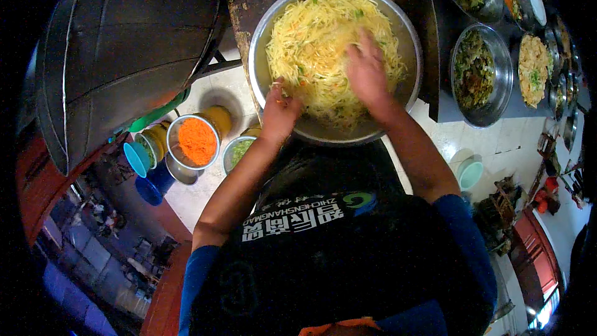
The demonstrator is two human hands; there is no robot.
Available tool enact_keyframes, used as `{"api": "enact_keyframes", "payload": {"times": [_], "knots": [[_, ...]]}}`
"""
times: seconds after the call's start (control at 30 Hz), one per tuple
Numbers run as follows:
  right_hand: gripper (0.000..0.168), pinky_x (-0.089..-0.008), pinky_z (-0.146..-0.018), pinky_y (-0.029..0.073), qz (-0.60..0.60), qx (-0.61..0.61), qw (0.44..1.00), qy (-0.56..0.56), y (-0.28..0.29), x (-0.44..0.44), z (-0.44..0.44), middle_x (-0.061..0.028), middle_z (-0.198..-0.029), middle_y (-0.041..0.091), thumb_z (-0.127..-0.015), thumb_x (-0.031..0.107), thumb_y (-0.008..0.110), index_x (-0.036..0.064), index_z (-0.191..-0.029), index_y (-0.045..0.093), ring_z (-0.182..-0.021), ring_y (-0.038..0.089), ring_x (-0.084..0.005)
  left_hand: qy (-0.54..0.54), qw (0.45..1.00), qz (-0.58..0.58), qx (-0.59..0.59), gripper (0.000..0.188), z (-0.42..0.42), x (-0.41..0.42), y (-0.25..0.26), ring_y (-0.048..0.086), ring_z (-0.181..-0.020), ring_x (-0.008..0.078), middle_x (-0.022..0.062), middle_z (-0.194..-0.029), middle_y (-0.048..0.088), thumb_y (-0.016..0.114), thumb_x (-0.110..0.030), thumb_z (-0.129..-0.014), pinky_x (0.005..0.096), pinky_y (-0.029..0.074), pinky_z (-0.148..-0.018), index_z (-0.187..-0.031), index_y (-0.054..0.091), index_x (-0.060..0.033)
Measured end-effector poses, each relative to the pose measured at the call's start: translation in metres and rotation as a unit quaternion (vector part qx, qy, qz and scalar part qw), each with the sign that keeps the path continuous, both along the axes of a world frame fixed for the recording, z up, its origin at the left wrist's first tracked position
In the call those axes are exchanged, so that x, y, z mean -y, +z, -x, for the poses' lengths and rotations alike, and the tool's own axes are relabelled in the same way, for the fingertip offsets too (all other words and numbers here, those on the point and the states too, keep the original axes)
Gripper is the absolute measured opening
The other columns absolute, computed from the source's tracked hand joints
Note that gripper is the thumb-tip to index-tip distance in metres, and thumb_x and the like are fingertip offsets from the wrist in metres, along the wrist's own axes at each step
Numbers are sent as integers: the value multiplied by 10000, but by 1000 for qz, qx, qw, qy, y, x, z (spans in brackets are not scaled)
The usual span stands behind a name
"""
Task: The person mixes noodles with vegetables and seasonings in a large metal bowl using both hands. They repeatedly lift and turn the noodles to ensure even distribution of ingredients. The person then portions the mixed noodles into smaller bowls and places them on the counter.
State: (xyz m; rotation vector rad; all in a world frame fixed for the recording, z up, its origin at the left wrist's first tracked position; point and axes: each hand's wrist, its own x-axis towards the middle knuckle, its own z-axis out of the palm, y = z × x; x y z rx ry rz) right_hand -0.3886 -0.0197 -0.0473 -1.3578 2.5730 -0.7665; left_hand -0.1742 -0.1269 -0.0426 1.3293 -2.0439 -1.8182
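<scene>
A wide metal basin (255,63) stands at the edge of a worn dark wooden table, filled with pale yellow shredded vegetable (322,42) flecked with orange and green bits. At the basin's near left side, my left hand (282,109) has its fingers bent, with a few shreds at the fingertips; whether it grips them is unclear. My right hand (368,70) is over the right part of the shreds, blurred, its fingers spread and touching or just above them.
Metal bowls of mixed food, one of them (506,74) close by, stand on the counter at right. Below left are a bowl of shredded carrot (193,142), a colander of green pieces (226,156) and a blue bucket (149,189). A pale green tub (470,173) is on the floor.
</scene>
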Motion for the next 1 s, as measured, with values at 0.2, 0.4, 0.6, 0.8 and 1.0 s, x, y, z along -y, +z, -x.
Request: {"api": "enact_keyframes", "payload": {"times": [0.2,0.4,0.6,0.8,1.0], "knots": [[214,-574,-1021,183,-49,2,968,245,7,-12,-70,-134,-1375,342,-787,166,517,96,-972,597,-1282,306,-308,-33,987,154,35,651,17,20,11,508,-996,366,266,-1162,441,629,-184,-728,389,441,-840,-1288,350,-6],[259,-467,-997,308,-76,54,994,63,27,-88,-13,-127,-1347,378,-722,44,532,99,-965,603,-1235,376,-308,-163,918,334,136,440,63,-11,18,407,-1125,440,301,-1271,368,611,-261,-733,444,357,-958,-1081,525,-5],[300,-377,-943,401,-43,87,994,-42,52,-98,3,-151,-1309,407,-752,9,502,79,-1032,583,-1176,437,-330,-316,831,457,-5,406,84,-22,14,316,-1259,352,157,-1399,281,562,-120,-751,507,326,-964,-1154,520,-95],[427,-414,-1006,335,-16,158,986,-51,50,-92,-13,-186,-1288,411,-751,25,511,61,-1176,486,-1193,406,-348,-316,810,484,100,637,105,67,31,385,-1172,386,189,-1345,325,597,-166,-752,467,359,-945,-1337,346,-191],[556,-439,-1036,283,-49,201,964,-164,34,-97,-23,-272,-1291,377,-775,76,514,10,-1295,328,-1206,365,-408,-307,838,427,146,572,45,-31,0,376,-1174,428,218,-1346,323,565,-205,-770,487,380,-924,-1308,380,-151]]}}
